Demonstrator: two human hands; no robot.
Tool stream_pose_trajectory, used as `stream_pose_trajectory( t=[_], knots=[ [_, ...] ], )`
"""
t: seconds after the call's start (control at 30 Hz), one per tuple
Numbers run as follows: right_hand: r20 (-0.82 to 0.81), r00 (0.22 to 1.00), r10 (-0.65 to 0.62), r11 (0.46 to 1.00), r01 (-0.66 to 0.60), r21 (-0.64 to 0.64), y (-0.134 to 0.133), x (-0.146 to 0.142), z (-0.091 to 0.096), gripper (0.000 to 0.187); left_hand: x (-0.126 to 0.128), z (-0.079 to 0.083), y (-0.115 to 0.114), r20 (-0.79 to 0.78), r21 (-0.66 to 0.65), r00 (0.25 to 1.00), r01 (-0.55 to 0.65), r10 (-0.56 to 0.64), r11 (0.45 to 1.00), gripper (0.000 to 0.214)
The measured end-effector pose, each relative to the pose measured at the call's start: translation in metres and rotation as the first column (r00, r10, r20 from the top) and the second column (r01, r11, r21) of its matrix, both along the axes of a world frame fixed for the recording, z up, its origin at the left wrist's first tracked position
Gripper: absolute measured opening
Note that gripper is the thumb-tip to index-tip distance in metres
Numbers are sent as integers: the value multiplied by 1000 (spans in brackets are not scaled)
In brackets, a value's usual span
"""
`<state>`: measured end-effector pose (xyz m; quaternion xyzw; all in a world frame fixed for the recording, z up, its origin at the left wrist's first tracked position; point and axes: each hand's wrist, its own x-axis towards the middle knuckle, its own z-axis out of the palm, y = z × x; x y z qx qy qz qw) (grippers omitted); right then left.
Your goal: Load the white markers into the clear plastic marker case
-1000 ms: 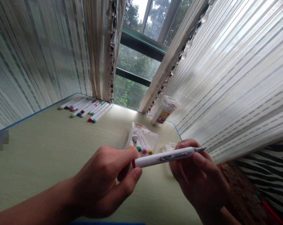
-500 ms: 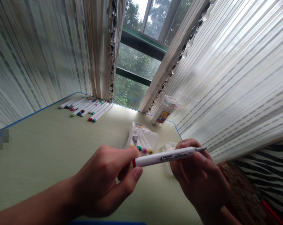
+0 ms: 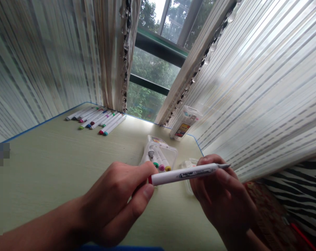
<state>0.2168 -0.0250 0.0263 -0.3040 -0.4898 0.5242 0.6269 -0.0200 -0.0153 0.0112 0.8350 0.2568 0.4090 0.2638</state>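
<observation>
Left hand [image 3: 113, 202] pinches the red end of a white marker [image 3: 185, 173]; right hand [image 3: 220, 198] fingers clamped round its barrel near the table [image 3: 55, 164].

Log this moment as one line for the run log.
left hand: pinches red end of marker | right hand: grips marker, grey tip bare | case: markers inside | table: marker row far left

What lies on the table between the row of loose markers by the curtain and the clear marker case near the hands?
Nothing. In the head view, the table between the row of markers and the clear case is bare.
</observation>
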Motion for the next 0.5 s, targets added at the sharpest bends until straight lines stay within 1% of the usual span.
stream_pose_trajectory(
  t=[0.13, 0.27, 0.5],
  knots=[
    [-8, 1000, 6, 1000, -6, -3, 1, 1, -2, 16, -2, 0, 1, 15, -6, 999, 28, -28, 1000, 25],
    [10, 1000, 5, 1000, -5, 0, 1, -1, 1, 15, -3, -1, 2, 23, -10, 999, 45, -45, 999, 25],
    [48, 998, -38, 999, 39, -15, -1, -2, 5, 15, -1, -1, -1, -9, -12, 1000, -8, 7, 1000, 25]
  ],
)
